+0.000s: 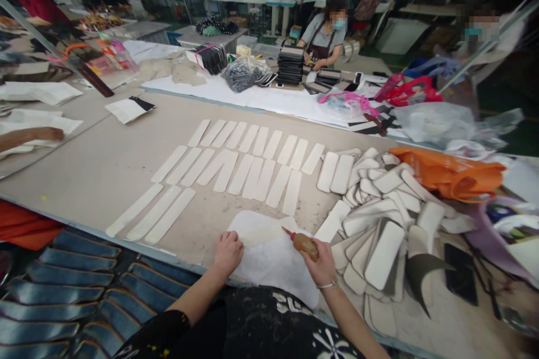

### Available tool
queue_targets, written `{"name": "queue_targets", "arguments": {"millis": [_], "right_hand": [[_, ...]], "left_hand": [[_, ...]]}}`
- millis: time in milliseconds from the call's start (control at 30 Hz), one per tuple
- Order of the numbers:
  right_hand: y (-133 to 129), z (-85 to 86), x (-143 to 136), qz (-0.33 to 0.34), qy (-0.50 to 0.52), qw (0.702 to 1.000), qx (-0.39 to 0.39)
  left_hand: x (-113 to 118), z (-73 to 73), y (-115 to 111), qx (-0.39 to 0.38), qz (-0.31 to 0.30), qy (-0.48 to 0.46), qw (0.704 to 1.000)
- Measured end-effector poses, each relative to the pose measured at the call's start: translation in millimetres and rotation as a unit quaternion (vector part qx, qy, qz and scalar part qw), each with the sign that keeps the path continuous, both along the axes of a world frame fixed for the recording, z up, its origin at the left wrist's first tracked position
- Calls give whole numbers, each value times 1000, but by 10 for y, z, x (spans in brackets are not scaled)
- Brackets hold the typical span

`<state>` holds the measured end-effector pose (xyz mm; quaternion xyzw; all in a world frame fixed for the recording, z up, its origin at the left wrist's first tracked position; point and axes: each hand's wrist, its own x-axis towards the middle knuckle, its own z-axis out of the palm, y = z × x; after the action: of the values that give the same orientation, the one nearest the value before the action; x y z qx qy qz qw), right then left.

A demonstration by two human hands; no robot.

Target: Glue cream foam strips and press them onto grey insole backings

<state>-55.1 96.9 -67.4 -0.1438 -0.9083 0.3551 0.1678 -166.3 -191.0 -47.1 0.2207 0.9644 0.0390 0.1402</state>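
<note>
A thin white strip (pixel 265 233) lies on a white sheet (pixel 278 260) at the table's front edge. Against the strip's left end rests my left hand (pixel 228 253), its fingers pressed together; whether they pinch the strip is hard to see. My right hand (pixel 322 263) is wrapped round a brown squeeze bottle (pixel 306 245) with a red nozzle, whose tip points left at the strip's right end. Beyond the sheet, rows of cream strips (pixel 225 171) are laid out on the tabletop. A heap of rounded white and grey pieces (pixel 383 235) sits to the right of my right hand.
Right of the heap are a dark phone (pixel 461 275), an orange bag (pixel 450 173) and a purple basin (pixel 484 230). Dark curved panels (pixel 63 291) are stacked below the table's front left edge. Across the table a masked co-worker (pixel 324 39) handles black pieces. Another person's arm (pixel 31 137) reaches in at left.
</note>
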Motion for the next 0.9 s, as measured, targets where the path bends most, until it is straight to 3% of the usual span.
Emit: {"name": "queue_targets", "arguments": {"millis": [100, 200, 400, 667, 900], "right_hand": [[261, 12, 53, -37, -1, 999, 24], [326, 23, 6, -52, -3, 998, 29], [227, -32, -149, -82, 6, 996, 19], [184, -23, 152, -101, -4, 995, 3], [38, -7, 252, -110, -36, 987, -111]], "left_hand": [[-11, -28, 8, 3, 4, -5, 1000], [-21, -61, 11, 6, 4, -7, 1000], [-31, -97, 1, 11, -4, -8, 1000], [-28, -121, 8, 25, -5, -8, 1000], [2, -74, -34, 51, 7, 15, 999]]}}
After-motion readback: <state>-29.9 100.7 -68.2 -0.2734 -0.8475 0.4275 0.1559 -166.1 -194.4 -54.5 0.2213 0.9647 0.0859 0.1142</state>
